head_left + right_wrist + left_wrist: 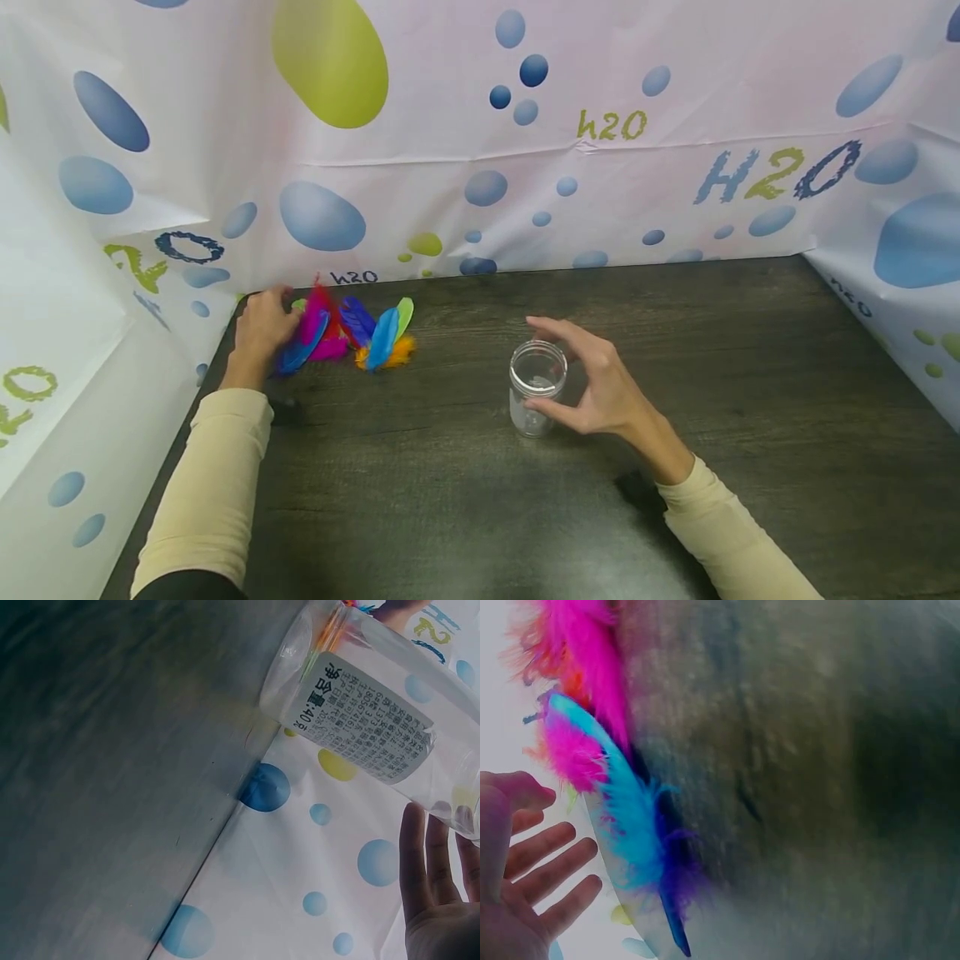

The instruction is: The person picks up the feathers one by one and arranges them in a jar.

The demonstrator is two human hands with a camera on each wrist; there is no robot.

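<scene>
At the table's far left, my left hand [264, 327] is beside a pile of coloured feathers [315, 329]. In the left wrist view its fingers [555, 862] are spread and hold nothing, near a blue feather [619, 795] and a pink feather [592, 660]. My right hand [600, 379] is curved round a clear jar [534, 408] near its rim, thumb in front and fingers behind. The jar stands upright and uncapped on the table. In the right wrist view a printed label [364, 716] shows on its side, and several fingers [416, 862] reach its rim end.
Right of the pile lie more feathers, among them a light blue feather [384, 337] and an orange feather [401, 352]. The dark wooden table [420, 500] meets a white backdrop [450, 150] with printed bubbles at the back and both sides.
</scene>
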